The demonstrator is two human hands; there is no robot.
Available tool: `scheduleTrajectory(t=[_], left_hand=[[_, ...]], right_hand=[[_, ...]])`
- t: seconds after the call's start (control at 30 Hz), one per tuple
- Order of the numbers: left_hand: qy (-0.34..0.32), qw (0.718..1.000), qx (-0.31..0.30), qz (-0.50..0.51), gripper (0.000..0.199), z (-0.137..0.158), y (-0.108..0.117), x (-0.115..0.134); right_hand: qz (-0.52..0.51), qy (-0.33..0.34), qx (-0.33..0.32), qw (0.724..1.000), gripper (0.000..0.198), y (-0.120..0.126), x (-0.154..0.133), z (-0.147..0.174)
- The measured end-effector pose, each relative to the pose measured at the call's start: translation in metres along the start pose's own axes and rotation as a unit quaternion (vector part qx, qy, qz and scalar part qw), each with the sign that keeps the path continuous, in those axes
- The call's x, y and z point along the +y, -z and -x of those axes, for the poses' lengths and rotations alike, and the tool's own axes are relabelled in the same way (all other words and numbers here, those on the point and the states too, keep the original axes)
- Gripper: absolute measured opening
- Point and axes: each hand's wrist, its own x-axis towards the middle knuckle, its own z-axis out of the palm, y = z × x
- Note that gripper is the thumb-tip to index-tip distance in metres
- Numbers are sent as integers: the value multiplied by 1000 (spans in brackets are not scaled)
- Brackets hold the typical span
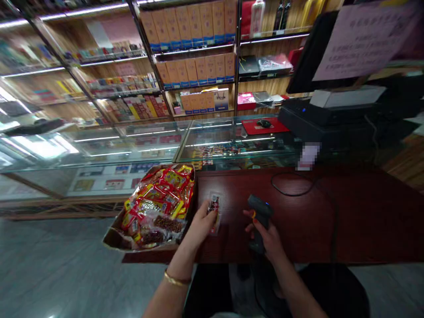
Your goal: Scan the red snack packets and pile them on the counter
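Note:
My left hand pinches a small clear snack packet with dark contents, just above the dark red counter. In my right hand is a black barcode scanner, its handle wrapped by my fingers and its head tilted up to the left. A small blue light glows on the scanner. Packet and scanner are apart. To the left of my left hand stands an open cardboard box heaped with red and yellow snack packets, some clear ones among them.
A glass display counter runs behind the box. A computer mouse lies on a red mat. At the right stand a monitor with a paper sign and a black cash-register unit. A cable loops over the counter.

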Motion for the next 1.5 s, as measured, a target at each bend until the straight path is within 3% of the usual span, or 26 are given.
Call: scheduleTrajectory(t=[0.13,0.23,0.37,0.5,0.67,0.8,0.9,1.1,1.3,1.5], left_hand=[[-18,999,-41,11,49,-13,-27,2],[-7,991,-99,90,47,-26,-37,-2],[11,981,-59,186,52,-40,-38,-22],[14,975,-37,219,66,-43,-40,-41],[33,972,-47,228,60,-39,-41,-37],[35,971,-63,226,52,-36,-32,-29],[77,969,-87,220,57,-36,-28,-30],[69,981,-110,143,50,-36,-35,-35],[78,966,-116,219,41,-37,-36,-29],[89,958,-112,247,40,-40,-30,-30]], right_hand=[[3,-9,2,1000,51,0,-5,0],[7,-22,3,1000,59,2,-10,1],[38,-28,10,999,55,13,-25,4],[114,-28,18,993,49,30,-55,15],[242,-19,21,970,44,43,-83,35],[390,27,35,920,37,37,-80,51],[433,28,65,899,34,28,-72,58],[445,13,47,894,51,23,-68,63],[432,-20,65,899,60,31,-67,65],[426,-8,64,902,55,29,-61,65]])
